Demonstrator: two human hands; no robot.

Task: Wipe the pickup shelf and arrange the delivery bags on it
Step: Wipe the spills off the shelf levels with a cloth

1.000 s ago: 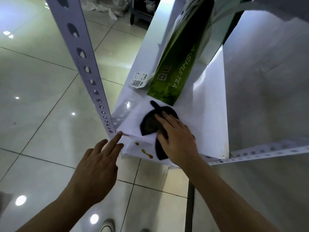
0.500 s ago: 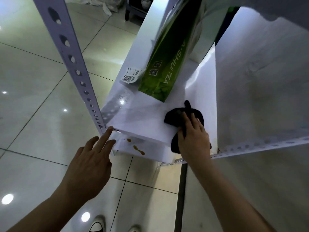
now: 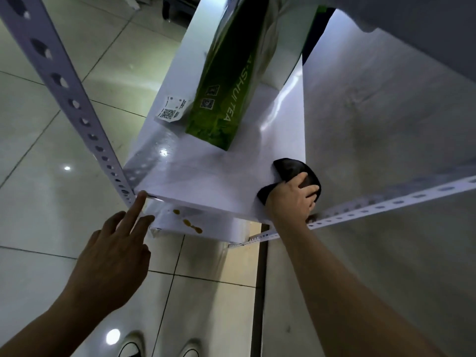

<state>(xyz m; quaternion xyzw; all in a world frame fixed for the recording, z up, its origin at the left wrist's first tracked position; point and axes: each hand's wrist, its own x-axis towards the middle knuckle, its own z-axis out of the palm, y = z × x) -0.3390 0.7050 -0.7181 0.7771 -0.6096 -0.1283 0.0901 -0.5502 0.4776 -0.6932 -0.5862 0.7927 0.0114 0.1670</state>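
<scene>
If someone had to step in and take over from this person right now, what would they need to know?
Right hand: presses a dark cloth on the white shelf, at its near right corner.
Left hand: holds nothing, one fingertip touching the shelf's near left corner by the perforated post.
Green tea bag: stands on the shelf further back, a receipt hanging at its left side.
Done: wiping is under way.
Left: brown spots remain on the surface below the shelf edge; finish wiping, then arrange the bags.
</scene>
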